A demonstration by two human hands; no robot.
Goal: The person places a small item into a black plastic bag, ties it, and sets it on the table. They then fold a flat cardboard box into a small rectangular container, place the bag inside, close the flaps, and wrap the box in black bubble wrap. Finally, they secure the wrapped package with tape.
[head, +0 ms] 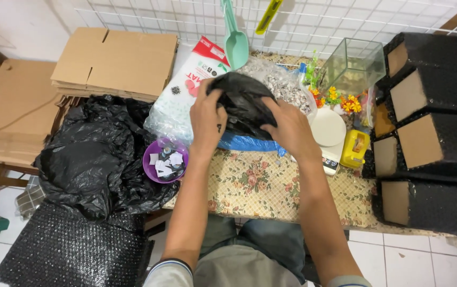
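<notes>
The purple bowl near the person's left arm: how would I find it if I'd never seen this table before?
Start at the table with the floral cloth and go to its left edge, where a big heap of black plastic lies. The purple bowl sits between that heap and the left hand, just below the hand. It is the only round purple thing there, and it holds small white and black paper squares.

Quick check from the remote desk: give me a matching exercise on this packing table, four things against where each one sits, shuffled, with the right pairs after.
Things:
1. small black bag
2. purple bowl
3. glass tank
4. mint scoop

Places:
A. hanging on the wire grid at the back
B. between the left hand and right hand
C. left edge of the floral tablecloth, holding paper slips
D. back right, behind the orange flowers

Pairs: 1-B, 2-C, 3-D, 4-A
</notes>
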